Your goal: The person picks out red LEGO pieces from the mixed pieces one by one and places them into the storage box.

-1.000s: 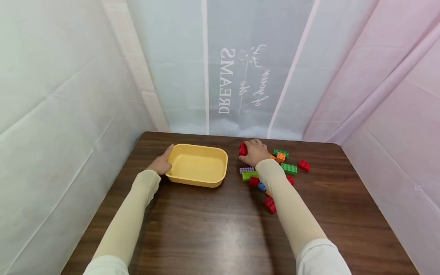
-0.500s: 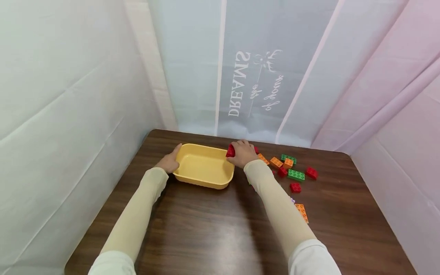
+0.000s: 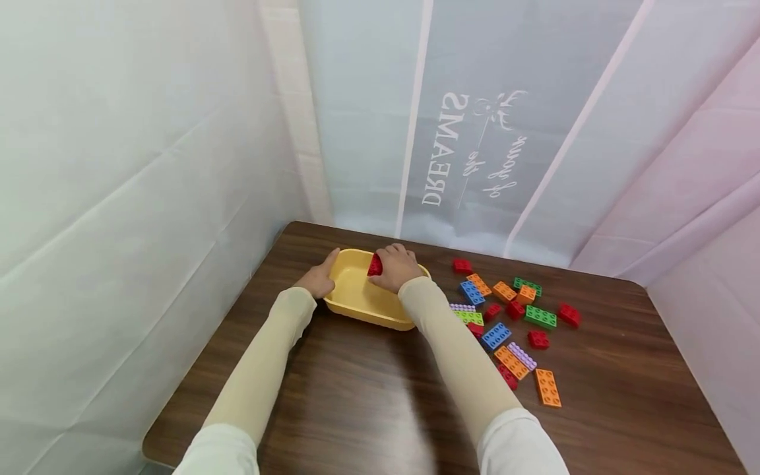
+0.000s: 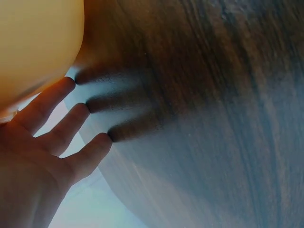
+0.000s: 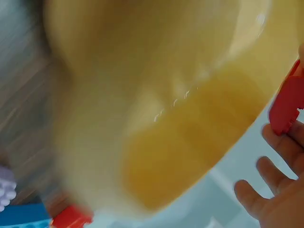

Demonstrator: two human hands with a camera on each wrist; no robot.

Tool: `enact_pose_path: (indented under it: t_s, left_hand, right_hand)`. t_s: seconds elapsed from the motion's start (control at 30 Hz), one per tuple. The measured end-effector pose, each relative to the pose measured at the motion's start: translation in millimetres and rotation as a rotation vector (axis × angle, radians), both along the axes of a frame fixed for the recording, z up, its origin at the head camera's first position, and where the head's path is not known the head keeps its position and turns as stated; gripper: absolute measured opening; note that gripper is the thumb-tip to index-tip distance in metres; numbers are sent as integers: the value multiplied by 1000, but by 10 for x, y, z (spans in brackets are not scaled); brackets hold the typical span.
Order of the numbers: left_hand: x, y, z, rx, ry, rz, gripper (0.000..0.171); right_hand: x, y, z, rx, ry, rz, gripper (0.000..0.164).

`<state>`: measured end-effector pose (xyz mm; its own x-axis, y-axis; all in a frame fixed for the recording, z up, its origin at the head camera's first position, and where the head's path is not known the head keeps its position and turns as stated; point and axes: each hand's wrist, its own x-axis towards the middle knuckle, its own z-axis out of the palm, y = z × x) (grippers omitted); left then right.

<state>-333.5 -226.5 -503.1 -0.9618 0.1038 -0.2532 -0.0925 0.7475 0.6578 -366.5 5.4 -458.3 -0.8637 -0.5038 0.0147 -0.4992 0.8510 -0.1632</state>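
Note:
My right hand [image 3: 399,269] pinches a red toy brick [image 3: 375,265] over the inside of a yellow plastic tray [image 3: 367,317]. Up close in the right wrist view, the brick [image 5: 286,105] sits at the fingertips, while the other fingers spread apart. At the tray's left end, my left hand [image 3: 317,282] rests against the rim, index finger extended along it. Three of its fingers [image 4: 71,128] reach down, nearly straight, to the tabletop in the left wrist view; its index finger and thumb are hidden there. No bricks show in the visible part of the tray's floor.
Right of the tray, loose toy bricks lie scattered: a green brick [image 3: 541,317], a blue brick [image 3: 496,336], an orange brick [image 3: 548,388], a purple brick [image 3: 522,356] and several others. The dark wooden table [image 3: 332,402] meets curtains at its back and sides.
My right hand has carried the red brick leftward from the pile, across the tray's right rim, to above its inside. The left hand stays at the tray. The head view has swung right.

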Motion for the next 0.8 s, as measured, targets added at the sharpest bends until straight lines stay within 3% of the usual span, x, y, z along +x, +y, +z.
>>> enact_pose_path:
  t_s: [0.37,0.67,0.8]
  left_hand:
    - [-15,49,-27,-27,20,16,91]
    - [-16,75,-77,-3,10,65,89]
    - [-13,116,-82,-18,19,51,90]
  right_hand:
    - [-2,-280,7,-20,1,40,64]
    - [34,-461,-207,43,-1,97,59]
    - [51,-557,-329,27,-4,117,49]
